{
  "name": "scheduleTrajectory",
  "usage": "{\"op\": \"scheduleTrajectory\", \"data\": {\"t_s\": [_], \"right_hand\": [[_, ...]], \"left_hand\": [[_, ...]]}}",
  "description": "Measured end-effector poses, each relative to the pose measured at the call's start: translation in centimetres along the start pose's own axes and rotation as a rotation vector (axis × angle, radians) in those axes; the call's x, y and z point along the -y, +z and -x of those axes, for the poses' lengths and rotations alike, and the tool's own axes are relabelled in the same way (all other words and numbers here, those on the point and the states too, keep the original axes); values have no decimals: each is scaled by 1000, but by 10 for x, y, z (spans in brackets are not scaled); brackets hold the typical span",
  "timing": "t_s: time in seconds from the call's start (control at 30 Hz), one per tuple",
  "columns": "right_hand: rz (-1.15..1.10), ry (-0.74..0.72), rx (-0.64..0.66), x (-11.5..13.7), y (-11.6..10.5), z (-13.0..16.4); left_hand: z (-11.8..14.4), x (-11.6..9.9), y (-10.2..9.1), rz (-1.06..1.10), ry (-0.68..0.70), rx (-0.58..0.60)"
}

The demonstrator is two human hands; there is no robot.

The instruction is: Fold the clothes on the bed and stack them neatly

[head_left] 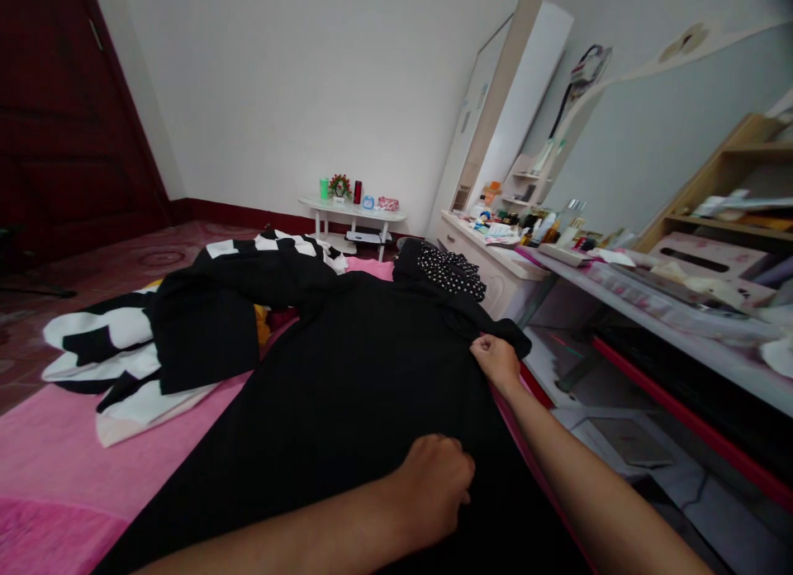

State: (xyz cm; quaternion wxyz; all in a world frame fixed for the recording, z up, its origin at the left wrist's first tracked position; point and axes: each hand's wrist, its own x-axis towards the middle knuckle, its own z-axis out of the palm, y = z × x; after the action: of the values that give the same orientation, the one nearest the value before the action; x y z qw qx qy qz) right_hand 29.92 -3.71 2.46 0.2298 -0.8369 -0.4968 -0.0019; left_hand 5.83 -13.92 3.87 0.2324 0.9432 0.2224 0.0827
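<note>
A long black dress [359, 368] lies spread over the pink bed cover [186, 430], widening toward me. My right hand [497, 362] is closed in a pinch on its right edge, just below the sleeve [511, 335]. Lower down, my left hand [437, 484] rests over the dress with its fingers curled in. Whatever may be inside that hand is hidden. To the left of the dress is a heap of black-and-white checked cloth [133, 335], with black fabric [207, 331] lying across it. Polka-dot black cloth [452, 269] sits beyond the right sleeve.
On the right stand a cluttered desk [619, 286] and a white dresser [480, 261] with bottles on top, close beside the bed. A small white table [353, 211] holds several items by the far wall. At the left is a dark red door [55, 104].
</note>
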Motion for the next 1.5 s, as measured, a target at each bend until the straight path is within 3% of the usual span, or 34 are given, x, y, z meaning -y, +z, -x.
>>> {"op": "scheduleTrajectory", "data": {"t_s": [0.17, 0.27, 0.37, 0.47, 0.53, 0.6, 0.7, 0.8, 0.9, 1.0, 1.07, 1.13, 1.2, 1.27, 1.33, 1.4, 1.5], "right_hand": [[85, -8, 24, 3, 1, 4], [167, -19, 105, 6, 1, 8], [224, -70, 89, 7, -3, 19], [280, -248, 65, 2, -10, 37], [362, -385, 118, -1, -16, 46], [503, -413, 201, 5, -23, 48], [637, -358, 263, 36, -33, 42], [388, -496, 225, 87, -25, 43], [81, -656, 213, 131, 10, 59], [47, -670, 294, 152, 51, 76], [59, -650, 305, 155, 68, 82], [47, -644, 292, 153, 75, 83], [26, -647, 281, 150, 73, 82], [5, -646, 267, 148, 70, 80], [-20, -651, 230, 147, 68, 80], [-59, -682, 182, 148, 68, 82], [-149, -800, 137, 150, 65, 87]], "left_hand": [[-6, 2, 6, 188, 2, -149], [-8, 6, 20, 223, -32, -114], [-1, 6, 24, 223, -8, -76], [17, 6, 7, 285, 101, -10], [32, 14, -11, 349, 170, 25], [44, 31, -28, 358, 156, -16], [58, 69, -47, 277, -44, -185], [70, 101, -63, 208, -162, -331], [91, 118, -88, 85, -170, -519], [122, 135, -128, -180, -256, -826], [148, 154, -159, -383, -382, -1014], [174, 180, -187, -523, -583, -1102], [196, 210, -206, -527, -815, -1067], [211, 235, -216, -411, -991, -930], [219, 252, -223, -305, -1079, -774], [217, 258, -232, -282, -1111, -692], [198, 246, -261, -371, -1113, -724]]}}
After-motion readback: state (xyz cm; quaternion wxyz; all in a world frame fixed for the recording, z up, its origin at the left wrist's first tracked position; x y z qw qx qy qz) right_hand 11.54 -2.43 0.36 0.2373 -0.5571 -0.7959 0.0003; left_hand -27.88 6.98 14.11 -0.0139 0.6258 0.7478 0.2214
